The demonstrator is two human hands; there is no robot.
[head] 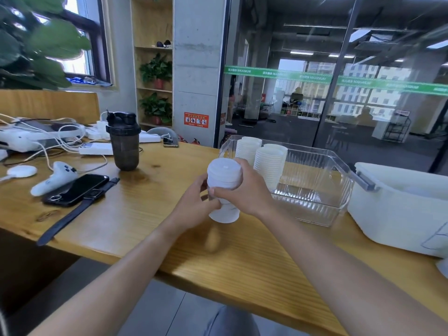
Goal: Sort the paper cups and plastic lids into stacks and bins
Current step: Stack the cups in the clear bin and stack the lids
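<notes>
My left hand (194,202) and right hand (242,190) clasp what looks like a lid stack (224,190) above the table (145,214); the clear bin (315,204) sits just right. Uneven squeezing could topple it.

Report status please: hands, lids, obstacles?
Left hand and right hand both grip white plastic lid stack, above wooden table. Clear plastic bin beside. No obstacle.

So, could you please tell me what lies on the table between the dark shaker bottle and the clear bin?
Head view: only bare wooden table lies between shaker bottle and clear bin.
</notes>
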